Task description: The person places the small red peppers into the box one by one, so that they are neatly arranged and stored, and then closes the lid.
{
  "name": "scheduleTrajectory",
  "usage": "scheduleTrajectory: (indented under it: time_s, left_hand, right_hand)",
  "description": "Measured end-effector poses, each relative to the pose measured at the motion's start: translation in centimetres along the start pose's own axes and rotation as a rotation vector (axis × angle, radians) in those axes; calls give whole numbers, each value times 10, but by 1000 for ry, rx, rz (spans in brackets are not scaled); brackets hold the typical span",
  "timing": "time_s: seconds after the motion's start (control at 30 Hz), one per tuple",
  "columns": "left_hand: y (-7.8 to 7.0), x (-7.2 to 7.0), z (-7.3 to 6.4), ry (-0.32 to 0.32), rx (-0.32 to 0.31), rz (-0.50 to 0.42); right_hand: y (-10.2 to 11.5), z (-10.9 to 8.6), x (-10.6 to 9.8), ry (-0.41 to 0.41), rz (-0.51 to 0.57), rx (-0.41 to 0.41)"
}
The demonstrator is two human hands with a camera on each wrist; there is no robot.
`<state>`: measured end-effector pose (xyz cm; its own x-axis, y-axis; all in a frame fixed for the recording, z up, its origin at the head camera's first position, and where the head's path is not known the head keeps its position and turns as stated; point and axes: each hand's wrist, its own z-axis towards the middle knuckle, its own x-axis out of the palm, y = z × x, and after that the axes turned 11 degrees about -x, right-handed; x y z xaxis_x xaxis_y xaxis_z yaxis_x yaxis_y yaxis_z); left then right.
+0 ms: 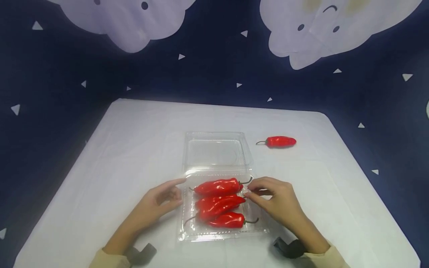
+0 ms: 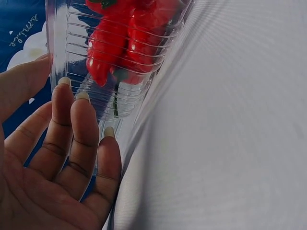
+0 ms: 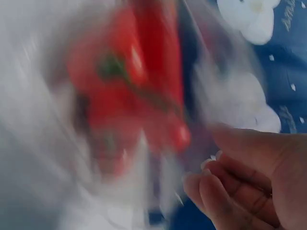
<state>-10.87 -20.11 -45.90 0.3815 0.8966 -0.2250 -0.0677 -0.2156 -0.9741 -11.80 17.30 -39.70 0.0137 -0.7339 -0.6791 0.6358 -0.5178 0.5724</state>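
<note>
Several long red peppers (image 1: 219, 206) with thin stems lie crosswise in the near half of a clear plastic clamshell box (image 1: 222, 236). My left hand (image 1: 161, 201) is at the box's left side, forefinger and thumb spread apart. In the left wrist view its fingertips (image 2: 82, 97) are right at the ribbed wall. My right hand (image 1: 278, 197) is at the opposite side, fingertips bent toward the rim near a pepper stem (image 1: 246, 181). The right wrist view is blurred, with a gap between that thumb and the fingers (image 3: 211, 187).
Behind the peppers, the box's transparent lid (image 1: 214, 152) lies folded back flat. A single red pepper (image 1: 281, 141) rests farther back on the right of the white table (image 1: 134, 137). A dark blue cloth (image 1: 214, 82) with clouds and triangles is beyond the table's edge.
</note>
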Motion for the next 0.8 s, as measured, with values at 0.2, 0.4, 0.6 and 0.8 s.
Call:
scheduleTrajectory:
  time_s: [0.2, 0.4, 0.6, 0.8]
  left_hand:
    - [-1, 0, -1, -10, -4, 4]
    - [2, -1, 0, -12, 1, 13]
    - [2, 0, 0, -7, 4, 6]
    - [1, 1, -2, -4, 4, -5]
  right_hand:
    - [-52, 26, -45, -87, 22, 104]
    - [-117, 40, -84, -54, -68, 285]
    - [-165, 36, -103, -2, -77, 460]
    - [-201, 30, -111, 30, -58, 544]
